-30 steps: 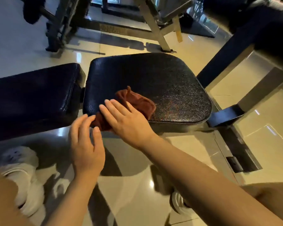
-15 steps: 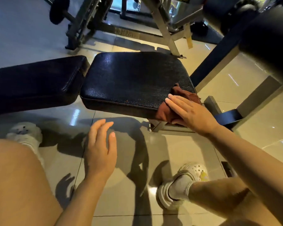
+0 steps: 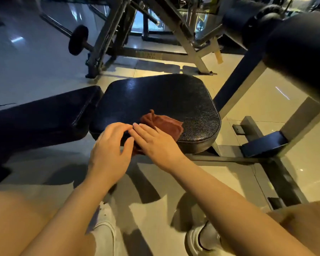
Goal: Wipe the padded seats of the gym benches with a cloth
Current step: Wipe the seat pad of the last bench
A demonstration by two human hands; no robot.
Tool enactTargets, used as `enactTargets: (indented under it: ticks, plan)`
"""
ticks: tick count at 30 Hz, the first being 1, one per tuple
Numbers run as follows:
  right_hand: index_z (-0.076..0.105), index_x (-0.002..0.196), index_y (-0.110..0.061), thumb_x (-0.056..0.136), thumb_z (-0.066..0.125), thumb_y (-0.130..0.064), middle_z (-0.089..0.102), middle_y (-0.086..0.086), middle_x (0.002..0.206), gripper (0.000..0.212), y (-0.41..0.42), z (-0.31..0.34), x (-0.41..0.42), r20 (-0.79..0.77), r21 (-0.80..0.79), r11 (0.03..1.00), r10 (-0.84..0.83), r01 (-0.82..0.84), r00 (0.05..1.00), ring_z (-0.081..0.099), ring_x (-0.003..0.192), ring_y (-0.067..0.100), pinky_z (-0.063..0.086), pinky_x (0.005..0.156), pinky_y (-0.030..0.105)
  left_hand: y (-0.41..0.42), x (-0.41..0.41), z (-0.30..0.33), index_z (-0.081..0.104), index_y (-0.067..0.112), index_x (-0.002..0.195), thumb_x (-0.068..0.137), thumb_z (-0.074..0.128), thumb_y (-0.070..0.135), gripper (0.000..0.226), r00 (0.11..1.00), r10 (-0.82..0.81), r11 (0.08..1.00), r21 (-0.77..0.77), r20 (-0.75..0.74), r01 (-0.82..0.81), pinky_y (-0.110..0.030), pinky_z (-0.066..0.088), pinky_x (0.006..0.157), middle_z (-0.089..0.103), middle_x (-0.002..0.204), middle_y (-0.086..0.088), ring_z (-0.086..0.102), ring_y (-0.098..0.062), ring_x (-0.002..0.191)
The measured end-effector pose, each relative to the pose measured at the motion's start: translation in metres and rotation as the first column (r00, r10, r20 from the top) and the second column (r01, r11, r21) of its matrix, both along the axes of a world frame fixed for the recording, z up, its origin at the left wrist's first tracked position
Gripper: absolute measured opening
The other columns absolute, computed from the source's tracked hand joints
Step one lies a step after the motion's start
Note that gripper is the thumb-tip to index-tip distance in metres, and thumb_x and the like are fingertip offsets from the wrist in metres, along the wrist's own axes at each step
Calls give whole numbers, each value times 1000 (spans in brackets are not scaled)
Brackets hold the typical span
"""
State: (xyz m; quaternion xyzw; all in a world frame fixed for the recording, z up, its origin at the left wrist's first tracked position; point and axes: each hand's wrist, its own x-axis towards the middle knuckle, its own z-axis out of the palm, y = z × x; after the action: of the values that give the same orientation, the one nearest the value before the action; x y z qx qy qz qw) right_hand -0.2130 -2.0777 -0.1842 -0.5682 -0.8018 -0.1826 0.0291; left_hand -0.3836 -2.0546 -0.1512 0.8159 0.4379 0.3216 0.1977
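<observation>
Cloth on padded seat, both hands at its near edge.

Rust-brown cloth [image 3: 163,122] lies bunched on the black padded seat [image 3: 155,100], centre frame, toward the near edge. Right hand [image 3: 155,143] lies flat on the cloth, fingers [image 3: 140,129] straight and together, pressing. Left hand [image 3: 109,154] just beside it, fingers loosely curved, holding nothing; fingertips touch the seat edge. Backrest pad [image 3: 41,117] at left. No readable labels.

Your rust-brown cloth [image 3: 163,122] on a black seat pad [image 3: 155,100] with pebbled grain at frame centre, black back pad [image 3: 41,117] at left, glossy cream floor tiles [image 3: 266,100], your white shoes [image 3: 105,235] at the bottom, grey metal frame [image 3: 190,45] at the top.
</observation>
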Motion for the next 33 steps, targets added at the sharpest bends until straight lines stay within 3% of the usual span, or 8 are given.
enactTargets:
  ticks: [5,8,12,16,21,24,29,33]
  plan:
    - [51,140,-8,84,72,-21,54,15,140,61,-6,-2,27,-64,65,993,-91,95,994,52,128,28,48,96,38,14,4,12,58,17,124,96,52,20,29,989,-87,996,-27,-116,84,-41,42,99,53,128,1,50,-18,116]
    - [53,138,-5,81,76,-18,55,16,138,62,-39,-7,65,-104,103,986,-123,134,987,54,126,31,47,100,41,12,14,12,61,17,121,90,45,32,38,979,-144,989,-54,-143,137,-45,47,93,56,124,3,54,-19,112]
    - [58,133,-9,96,49,-37,59,13,134,47,-57,9,96,-173,95,973,-191,209,966,57,123,28,32,106,33,2,13,3,61,19,119,87,40,38,43,955,-220,974,-98,-197,204,-50,46,94,56,122,4,56,-20,110]
    - [52,139,-17,103,42,-32,48,7,146,40,-55,29,124,-463,-33,867,-454,497,761,44,135,25,32,109,32,4,6,28,64,23,116,83,31,50,53,937,-257,965,-11,-239,262,-45,47,91,57,119,8,57,-17,106]
    - [57,125,-13,104,37,-31,53,6,121,35,-8,34,143,-405,-155,834,-543,529,736,47,116,26,36,97,36,33,1,64,63,29,121,88,27,51,53,824,-283,912,128,-491,389,-33,43,88,57,123,11,59,-12,106]
    - [58,120,-15,103,36,-34,54,6,118,34,37,26,128,-353,-134,820,-564,557,746,47,114,27,34,97,39,49,-7,70,57,34,126,99,40,42,33,861,-228,948,99,-454,303,-24,36,86,50,127,19,52,-4,109]
    - [57,131,-19,101,41,-34,53,7,134,37,92,20,49,-389,-163,928,-373,336,843,44,128,25,31,103,41,65,-9,73,56,40,122,95,46,40,28,922,-156,984,28,-353,177,-27,42,81,51,123,24,50,-1,97]
    - [68,113,-11,98,51,-26,65,11,112,27,96,22,-38,-586,-172,985,-92,-12,805,57,108,29,39,89,42,81,-19,81,59,36,122,98,44,33,29,942,-23,994,97,-336,59,-35,44,80,58,122,14,55,-13,107]
